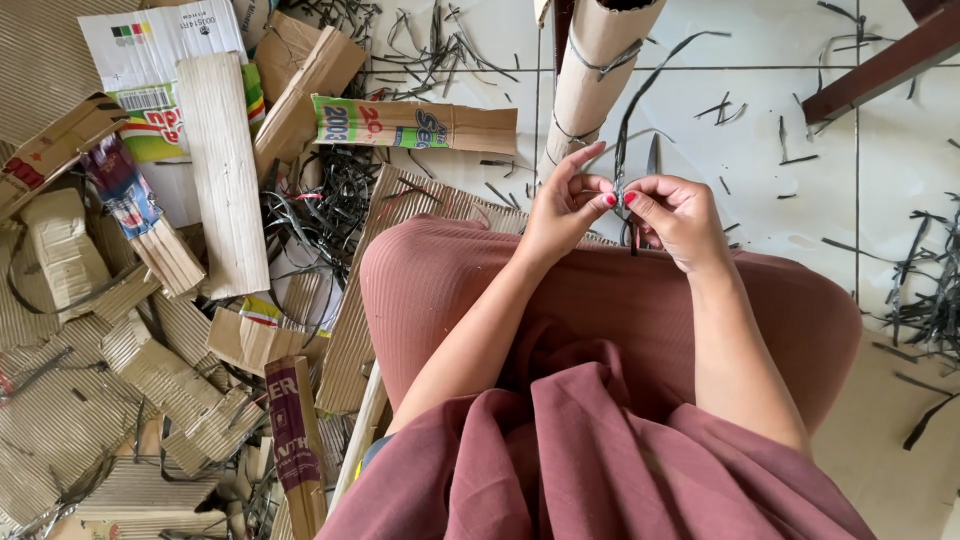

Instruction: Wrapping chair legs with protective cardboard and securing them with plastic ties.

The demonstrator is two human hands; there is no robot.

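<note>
1. Nowhere on the floor is there a proper container; the nearest to one is a tall rolled tube of brown cardboard (597,75), bound with thin dark bands, which leans in from the top of the view just beyond the hands (its inside cannot be seen).
2. Left of the lap lies a heap of cut corrugated cardboard pieces (130,380), flat strips and folded scraps piled over one another, some with printed coloured faces.
3. A long plain cardboard strip (225,170) lies upright in the view over that heap, and a tangle of dark plastic strapping offcuts (325,205) sits between it and the knee.
4. More dark offcuts are scattered on the pale tiled floor (780,120) to the right and at the far right edge.
5. A reddish-brown wooden bar (880,60) crosses the top right corner.
6. Both forearms reach forward over the pink-clad knees, wrists bent inward so the hands meet above the lap.
7. The left hand (562,205) and the right hand (675,215) are both closed in a fingertip pinch on one thin dark plastic strap (630,120), which rises from between the fingertips and curves up toward the tube.
8. A short dark end hangs below the right hand.
</note>
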